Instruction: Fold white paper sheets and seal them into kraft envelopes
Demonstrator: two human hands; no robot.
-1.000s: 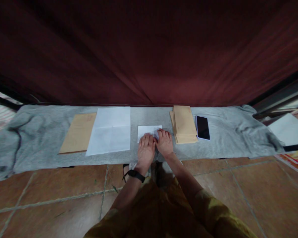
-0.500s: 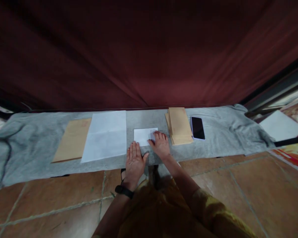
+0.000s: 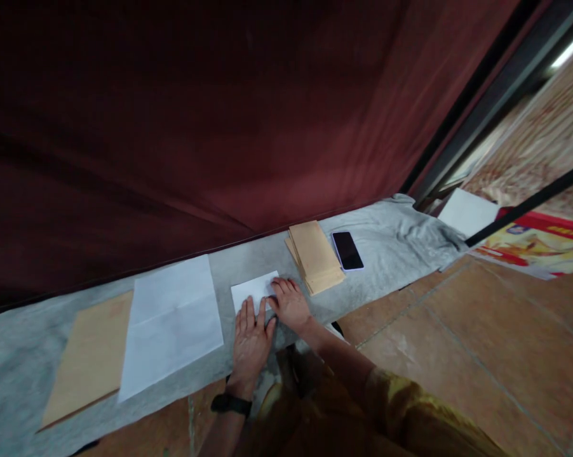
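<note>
Now left hand point(image 3: 253, 336) lies spread, right hand point(image 3: 290, 304) curled, pinch unclear, both partly hiding the flat, oblong small paper point(image 3: 248, 290); rumpled cloth point(image 3: 386, 238) beneath.

Cannot see part of small white paper point(image 3: 249, 289) beneath left hand point(image 3: 251, 339) and right hand point(image 3: 291, 306). Cannot count stacked brown envelopes point(image 3: 316, 254). Cannot follow grey cloth point(image 3: 10, 362) beyond left edge.

The left hand point(image 3: 252, 341) is placed palm down, fingers extended toward the far side, thumb angled right. The right hand point(image 3: 292, 306) is positioned slightly farther, palm down, fingers slightly bent toward far left. The right forearm point(image 3: 341, 355) extends diagonally from near right.
</note>
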